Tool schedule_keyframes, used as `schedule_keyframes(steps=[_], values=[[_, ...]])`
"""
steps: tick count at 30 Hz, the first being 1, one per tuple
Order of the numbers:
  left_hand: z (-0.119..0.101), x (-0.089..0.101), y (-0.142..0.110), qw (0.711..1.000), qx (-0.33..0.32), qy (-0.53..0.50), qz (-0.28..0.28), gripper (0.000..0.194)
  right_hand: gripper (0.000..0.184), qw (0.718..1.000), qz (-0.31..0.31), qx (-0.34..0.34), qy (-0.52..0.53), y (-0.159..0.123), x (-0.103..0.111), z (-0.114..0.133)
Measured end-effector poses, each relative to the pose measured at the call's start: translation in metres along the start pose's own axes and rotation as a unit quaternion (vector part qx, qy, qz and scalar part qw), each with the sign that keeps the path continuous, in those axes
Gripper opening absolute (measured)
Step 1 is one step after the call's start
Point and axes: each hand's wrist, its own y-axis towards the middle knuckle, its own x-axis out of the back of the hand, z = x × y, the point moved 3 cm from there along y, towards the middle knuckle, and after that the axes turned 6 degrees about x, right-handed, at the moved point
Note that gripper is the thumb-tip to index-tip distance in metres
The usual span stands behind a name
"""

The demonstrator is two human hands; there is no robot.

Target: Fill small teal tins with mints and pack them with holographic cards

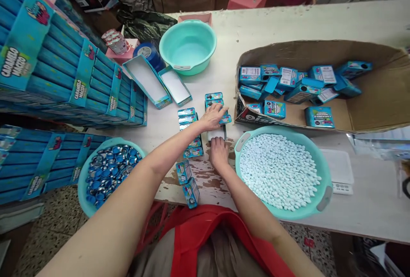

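Note:
My left hand [213, 117] reaches across the table, its fingers closed over a small blue candy box [226, 119] at the near end of a short row of such boxes [214, 96]. My right hand [219, 151] is curled just below it, fingertips on a small open box with a white inside [215, 134]. Left of my hands, more small blue boxes [187, 117] lie in a column. Two others [187, 183] stand near the table's front edge. The teal basin of pale blue candies [278, 170] is right beside my right hand.
A teal basin of blue round lids [109, 170] sits at the lower left. An empty teal basin [187, 44] and open display trays [149, 80] lie behind. A cardboard box [378, 97] holds several blue boxes. Stacked blue cartons [48, 68] fill the left. A scale [338, 170] sits right.

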Motion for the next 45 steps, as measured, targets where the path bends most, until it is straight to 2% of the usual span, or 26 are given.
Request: schedule_keyframes(steps=[3, 6, 10, 13, 15, 17, 20, 22, 23, 25, 27, 28, 31, 34, 36, 39, 41, 43, 45], values=[[-0.001, -0.006, -0.009, 0.999, 0.027, 0.024, -0.040, 0.063, 0.032, 1.000, -0.006, 0.007, -0.003, 0.000, -0.001, 0.000], [-0.012, -0.015, -0.017, 0.994, 0.059, 0.041, -0.079, 0.061, 0.035, 1.000, -0.002, 0.005, -0.001, -0.002, -0.003, 0.000], [-0.020, -0.027, -0.010, 0.995, 0.047, 0.047, -0.071, 0.062, 0.038, 1.000, 0.016, -0.008, -0.001, -0.001, -0.004, -0.001], [-0.017, -0.023, -0.006, 0.996, 0.050, 0.046, -0.064, 0.063, 0.040, 1.000, 0.013, 0.000, 0.009, 0.001, -0.005, 0.000], [-0.014, -0.011, -0.019, 0.996, 0.055, 0.033, -0.068, 0.063, 0.046, 0.999, 0.001, 0.002, 0.033, -0.003, -0.005, 0.000], [-0.010, 0.003, -0.053, 0.993, 0.088, 0.002, -0.080, 0.061, 0.052, 0.997, -0.031, 0.007, 0.071, -0.017, -0.004, -0.001], [-0.002, 0.012, -0.134, 0.968, 0.218, -0.076, -0.097, 0.048, 0.046, 0.981, -0.057, 0.068, 0.171, -0.056, -0.005, 0.001], [0.003, 0.002, -0.191, 0.919, 0.366, -0.116, -0.086, 0.053, 0.040, 0.956, -0.022, 0.138, 0.258, -0.087, -0.009, 0.007], [0.003, -0.008, -0.214, 0.892, 0.428, -0.133, -0.055, 0.062, 0.040, 0.941, 0.008, 0.163, 0.295, -0.102, -0.011, 0.012], [-0.002, -0.033, -0.242, 0.851, 0.493, -0.176, 0.033, 0.078, 0.051, 0.925, 0.073, 0.174, 0.331, -0.123, -0.016, 0.025], [-0.007, -0.053, -0.249, 0.838, 0.495, -0.207, 0.095, 0.074, 0.065, 0.930, 0.142, 0.145, 0.306, -0.132, -0.022, 0.041], [-0.008, -0.058, -0.248, 0.841, 0.488, -0.210, 0.104, 0.068, 0.067, 0.936, 0.176, 0.125, 0.277, -0.133, -0.025, 0.049], [-0.003, -0.056, -0.247, 0.864, 0.461, -0.184, 0.085, 0.057, 0.054, 0.946, 0.246, 0.091, 0.190, -0.130, -0.028, 0.069], [0.005, -0.049, -0.256, 0.879, 0.438, -0.161, 0.094, 0.054, 0.042, 0.955, 0.241, 0.064, 0.158, -0.124, -0.021, 0.072], [0.007, -0.048, -0.263, 0.880, 0.431, -0.166, 0.110, 0.051, 0.039, 0.964, 0.216, 0.026, 0.154, -0.120, -0.015, 0.067], [-0.002, -0.052, -0.265, 0.883, 0.400, -0.210, 0.125, 0.046, 0.035, 0.968, 0.161, -0.027, 0.193, -0.115, -0.012, 0.062], [-0.012, -0.055, -0.262, 0.884, 0.385, -0.239, 0.114, 0.044, 0.035, 0.949, 0.124, -0.041, 0.286, -0.114, -0.018, 0.062], [-0.021, -0.056, -0.260, 0.878, 0.401, -0.244, 0.096, 0.050, 0.038, 0.897, 0.110, -0.019, 0.428, -0.115, -0.030, 0.064], [-0.029, -0.057, -0.259, 0.872, 0.430, -0.220, 0.085, 0.065, 0.039, 0.836, 0.104, 0.020, 0.539, -0.118, -0.043, 0.061]])
